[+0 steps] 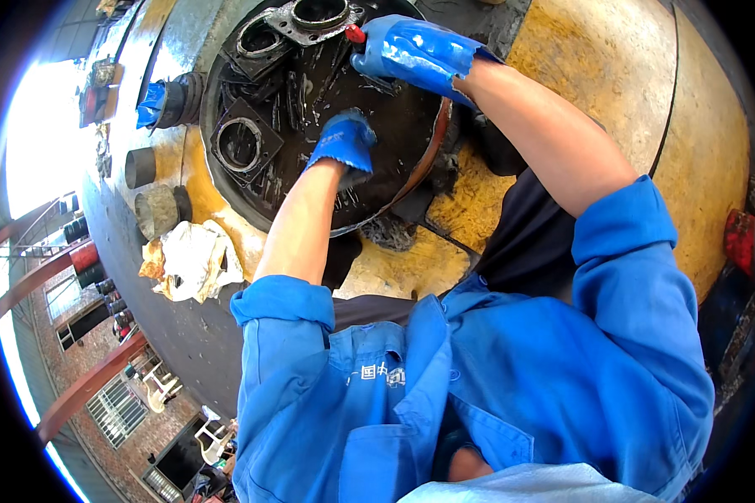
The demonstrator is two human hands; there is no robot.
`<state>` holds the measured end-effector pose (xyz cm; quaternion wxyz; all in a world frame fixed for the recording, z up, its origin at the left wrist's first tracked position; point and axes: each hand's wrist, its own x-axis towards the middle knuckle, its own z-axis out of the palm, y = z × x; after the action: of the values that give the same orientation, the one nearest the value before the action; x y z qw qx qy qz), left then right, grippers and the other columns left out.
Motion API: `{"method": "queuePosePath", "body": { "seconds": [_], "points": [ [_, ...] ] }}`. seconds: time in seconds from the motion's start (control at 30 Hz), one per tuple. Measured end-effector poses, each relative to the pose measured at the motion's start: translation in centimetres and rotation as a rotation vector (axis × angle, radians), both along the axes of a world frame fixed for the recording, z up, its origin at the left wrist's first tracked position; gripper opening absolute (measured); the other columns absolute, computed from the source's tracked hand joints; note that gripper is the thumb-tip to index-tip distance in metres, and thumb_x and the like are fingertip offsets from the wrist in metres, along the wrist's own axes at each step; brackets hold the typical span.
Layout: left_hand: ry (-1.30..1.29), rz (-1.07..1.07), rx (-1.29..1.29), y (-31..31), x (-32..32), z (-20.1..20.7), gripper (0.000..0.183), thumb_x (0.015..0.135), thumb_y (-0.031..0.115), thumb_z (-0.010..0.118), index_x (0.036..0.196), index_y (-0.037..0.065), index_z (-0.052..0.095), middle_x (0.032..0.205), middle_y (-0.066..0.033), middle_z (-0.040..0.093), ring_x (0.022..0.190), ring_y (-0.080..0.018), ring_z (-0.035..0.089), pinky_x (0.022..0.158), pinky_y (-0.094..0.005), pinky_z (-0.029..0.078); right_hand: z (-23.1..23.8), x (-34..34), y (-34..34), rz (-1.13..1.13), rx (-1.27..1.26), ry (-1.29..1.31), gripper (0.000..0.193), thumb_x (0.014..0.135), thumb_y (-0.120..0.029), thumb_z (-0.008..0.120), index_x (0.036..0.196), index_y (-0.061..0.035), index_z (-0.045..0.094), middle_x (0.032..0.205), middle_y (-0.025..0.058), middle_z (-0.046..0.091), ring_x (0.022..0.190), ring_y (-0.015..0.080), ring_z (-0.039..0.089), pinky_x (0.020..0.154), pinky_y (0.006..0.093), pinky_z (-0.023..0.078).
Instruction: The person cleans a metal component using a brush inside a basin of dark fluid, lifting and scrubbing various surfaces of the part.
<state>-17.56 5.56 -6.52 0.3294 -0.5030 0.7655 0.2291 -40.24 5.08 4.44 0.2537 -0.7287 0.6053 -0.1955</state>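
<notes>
A wide round metal pan (pixel 439 151) holds dark, oily liquid and several greasy parts. My left hand (pixel 344 141), in a blue rubber glove, reaches down into the liquid near the middle; its fingers are hidden. At the pan's far right side my right hand (pixel 415 54), in a wet blue glove, is closed around something with a red end (pixel 356 33) poking out past the thumb side; the rest is covered by the glove. Left of my hands lies a square flange with a round hole (pixel 242 144). Two more flanged metal parts (pixel 260 38) (pixel 317 13) sit at the far rim.
Left of the pan are a crumpled white cloth (pixel 200 258), a metal cylinder (pixel 161 211), a short dark ring (pixel 140 168) and a dark container with blue plastic (pixel 169 102). Worn yellow floor plates (pixel 596 59) stretch to the right. A red object (pixel 739 241) stands at the far right edge.
</notes>
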Motion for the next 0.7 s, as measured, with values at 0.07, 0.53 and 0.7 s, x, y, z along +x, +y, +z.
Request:
{"method": "queuePosePath", "body": {
  "seconds": [0.07, 0.53, 0.7],
  "points": [
    [0.202, 0.258, -0.052, -0.3, 0.1, -0.5, 0.030, 0.080, 0.022, 0.075, 0.106, 0.008, 0.078, 0.120, -0.0202, 0.072, 0.113, -0.0378, 0.070, 0.092, -0.0472, 0.058, 0.3, -0.1, 0.1, -0.004, 0.034, -0.011, 0.041, 0.085, -0.041, 0.066, 0.108, -0.0084, 0.075, 0.098, 0.0219, 0.074, 0.094, 0.0421, 0.070, 0.085, 0.0503, 0.056],
    [-0.156, -0.239, 0.022, -2.7, 2.4, -3.5, 0.036, 0.088, 0.024, 0.065, 0.119, 0.008, 0.073, 0.132, -0.0182, 0.067, 0.116, -0.0285, 0.065, 0.099, -0.0434, 0.053, 2.4, 0.0, 0.7, 0.003, -0.072, -0.111, 0.035, 0.080, -0.028, 0.062, 0.092, 0.0036, 0.073, 0.086, 0.0267, 0.070, 0.081, 0.0407, 0.070, 0.074, 0.0486, 0.054],
    [-0.095, -0.030, -0.005, -2.4, 1.1, -3.0, 0.048, 0.095, 0.040, 0.050, 0.131, 0.013, 0.068, 0.136, -0.0106, 0.066, 0.123, -0.0269, 0.063, 0.107, -0.0406, 0.045, 1.4, -1.2, 0.7, -0.027, -0.047, -0.093, 0.035, 0.081, -0.028, 0.061, 0.091, 0.0038, 0.073, 0.086, 0.0272, 0.070, 0.082, 0.0408, 0.069, 0.075, 0.0498, 0.053]
  ]
}}
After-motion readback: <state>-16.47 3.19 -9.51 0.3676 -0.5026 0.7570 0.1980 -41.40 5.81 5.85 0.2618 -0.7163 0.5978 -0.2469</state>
